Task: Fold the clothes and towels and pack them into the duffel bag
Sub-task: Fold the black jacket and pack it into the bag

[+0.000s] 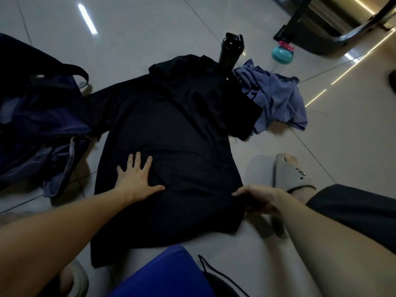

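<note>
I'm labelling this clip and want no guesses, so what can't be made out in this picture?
Head view only.
1. Duffel bag: cut off by the left edge; dark folds hide its contents.
2. Right hand: its grip pinches the black shirt's edge, fingertips hidden under the cloth.
3. Black bottle: base hidden behind the shirt.
4. Blue-grey garment: partly under the shirt's sleeve; its type is unclear.

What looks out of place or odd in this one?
A black bottle stands at the shirt collar, seemingly on the fabric, where it could hamper folding. A blue garment lies crumpled beside the sleeve.
</note>
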`<state>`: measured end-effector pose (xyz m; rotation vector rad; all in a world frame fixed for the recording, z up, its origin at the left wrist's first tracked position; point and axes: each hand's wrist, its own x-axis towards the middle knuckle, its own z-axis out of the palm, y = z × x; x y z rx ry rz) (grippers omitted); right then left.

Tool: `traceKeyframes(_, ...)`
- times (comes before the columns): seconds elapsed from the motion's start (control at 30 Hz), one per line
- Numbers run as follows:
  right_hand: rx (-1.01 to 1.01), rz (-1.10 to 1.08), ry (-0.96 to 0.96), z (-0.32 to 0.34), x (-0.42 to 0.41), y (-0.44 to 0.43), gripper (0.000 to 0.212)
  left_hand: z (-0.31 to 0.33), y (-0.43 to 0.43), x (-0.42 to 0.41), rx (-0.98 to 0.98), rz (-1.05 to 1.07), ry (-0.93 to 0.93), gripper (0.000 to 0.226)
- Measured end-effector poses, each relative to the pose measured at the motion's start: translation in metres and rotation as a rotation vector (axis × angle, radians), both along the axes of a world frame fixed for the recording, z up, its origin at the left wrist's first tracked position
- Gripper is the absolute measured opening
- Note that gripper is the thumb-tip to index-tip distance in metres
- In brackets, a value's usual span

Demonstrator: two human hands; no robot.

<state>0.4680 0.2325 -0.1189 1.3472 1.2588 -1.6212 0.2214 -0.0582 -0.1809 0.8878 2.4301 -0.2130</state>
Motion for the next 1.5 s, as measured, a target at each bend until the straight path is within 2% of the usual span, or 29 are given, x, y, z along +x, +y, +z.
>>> traceKeyframes(0.1, -0.040, -0.074, 0.073, 0.004, 0.005, 0.003, 0.042, 0.004, -0.006, -0.004, 0.042, -0.013, 0.021, 0.113)
traceKeyframes(0.23, -0.093, 0.118, 0.057, -0.005, 0.002, 0.001, 0.056, 0.015, -0.032, -0.012, 0.103, -0.097, 0.135, 0.075)
traceKeyframes(0.3, -0.041, 0.232, 0.046, -0.010, -0.009, -0.004, 0.046, 0.018, -0.045, -0.014, 0.076, -0.102, 0.156, 0.060)
traceKeyframes(0.4, 0.065, 0.359, 0.036, -0.014, -0.033, -0.006, 0.029, 0.015, -0.051, -0.016, 0.091, 0.003, 0.078, 0.051)
traceKeyframes(0.53, 0.025, 0.432, -0.028, -0.024, -0.064, 0.011, 0.024, 0.013, -0.039, -0.026, 0.121, 0.139, -0.019, 0.036)
traceKeyframes(0.67, -0.039, 0.394, -0.105, -0.040, -0.053, 0.010, 0.038, 0.015, -0.048, -0.029, 0.148, 0.218, -0.081, 0.026)
traceKeyframes(0.73, -0.109, 0.329, -0.128, -0.050, -0.037, 0.004, 0.060, 0.014, -0.066, -0.023, 0.193, 0.287, -0.019, 0.023)
traceKeyframes(0.8, -0.182, 0.311, -0.118, -0.052, -0.026, -0.006, 0.071, 0.011, -0.085, -0.018, 0.246, 0.397, 0.086, 0.025)
traceKeyframes(0.9, -0.193, 0.352, -0.062, -0.044, -0.019, -0.014, 0.072, 0.010, -0.108, -0.010, 0.278, 0.596, 0.129, 0.025)
traceKeyframes(0.97, -0.164, 0.342, -0.025, -0.031, -0.017, -0.015, 0.067, 0.015, -0.119, -0.004, 0.243, 0.735, 0.113, 0.033)
traceKeyframes(1.03, -0.160, 0.277, 0.023, -0.019, -0.018, -0.013, 0.059, 0.020, -0.123, 0.005, 0.225, 0.888, 0.032, 0.051)
traceKeyframes(1.1, -0.181, 0.239, 0.066, -0.006, -0.022, -0.013, 0.060, 0.022, -0.119, 0.013, 0.249, 1.027, -0.155, 0.059)
traceKeyframes(1.23, -0.193, 0.268, 0.089, 0.001, -0.021, -0.013, 0.055, 0.028, -0.109, 0.015, 0.302, 1.198, -0.519, 0.037)
traceKeyframes(1.3, -0.205, 0.268, 0.086, -0.003, -0.015, -0.011, 0.057, 0.042, -0.110, 0.009, 0.445, 1.320, -0.737, 0.029)
traceKeyframes(1.37, -0.200, 0.218, 0.082, 0.000, -0.007, -0.007, 0.042, 0.053, -0.116, 0.004, 0.611, 1.438, -0.937, 0.028)
traceKeyframes(1.43, -0.162, 0.179, 0.055, 0.005, -0.002, -0.008, 0.018, 0.054, -0.126, 0.002, 0.630, 1.465, -1.024, 0.029)
traceKeyframes(1.5, -0.077, 0.184, -0.020, 0.002, 0.002, -0.009, 0.025, 0.049, -0.137, 0.007, 0.524, 1.418, -1.054, 0.038)
